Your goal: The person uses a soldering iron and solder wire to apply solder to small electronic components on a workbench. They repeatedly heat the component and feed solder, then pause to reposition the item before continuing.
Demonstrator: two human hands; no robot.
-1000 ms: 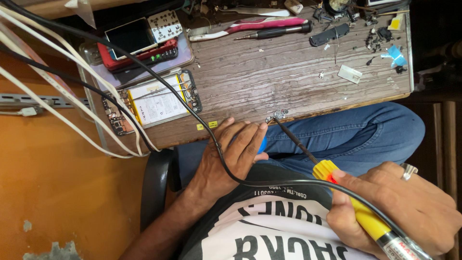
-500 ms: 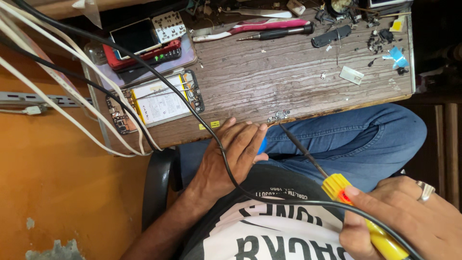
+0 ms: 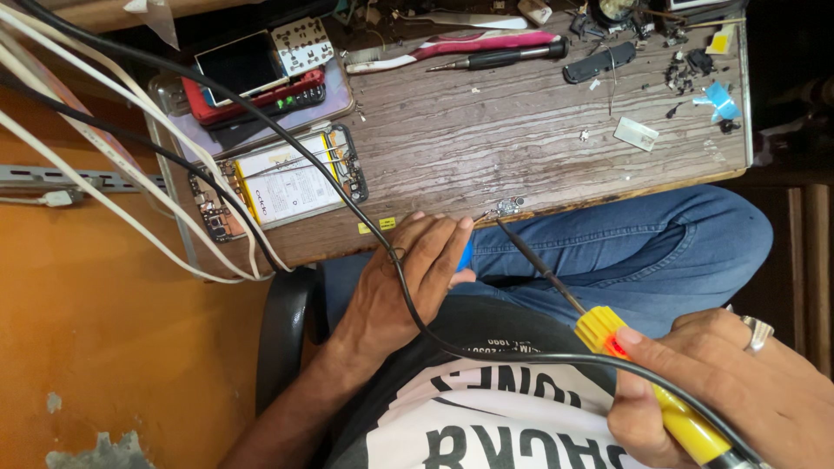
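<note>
Currently the right hand [image 3: 738, 391] is gripping a yellow-handled soldering iron [image 3: 625, 347], its tip touching a small circuit part [image 3: 508, 207] at the bench edge [image 3: 608, 187] — the joint is seemingly still being worked — while the left hand [image 3: 408, 278] is pinning that part with flat fingers, grasping something blue.

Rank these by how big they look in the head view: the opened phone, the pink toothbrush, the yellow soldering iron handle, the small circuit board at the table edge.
1. Opened phone.
2. Pink toothbrush.
3. Yellow soldering iron handle; it is partly hidden by the right hand and nearer the camera, so its place against the toothbrush is unsure.
4. Small circuit board.
</note>
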